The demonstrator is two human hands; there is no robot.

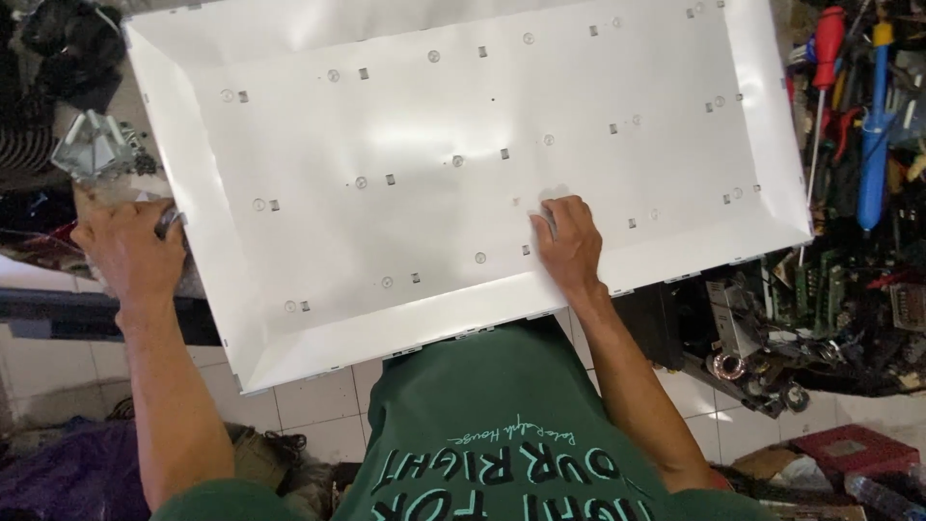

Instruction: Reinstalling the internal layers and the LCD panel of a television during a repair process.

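A large white reflector sheet with raised sloping edges (463, 125) lies flat in front of me, dotted with small round holes and grey clips. My right hand (569, 241) rests palm down on its near middle part, fingers pressed on the sheet beside a small clip. My left hand (130, 253) is at the sheet's left edge, closed around a small grey metallic object that is mostly hidden by my fingers. My green shirt fills the bottom middle.
Screwdrivers with red and blue handles (873, 116) and circuit boards (820, 299) crowd the right side. A clear faceted object (92, 145) sits at the left. White floor tiles (309, 396) show below, with a red box (854, 449) at bottom right.
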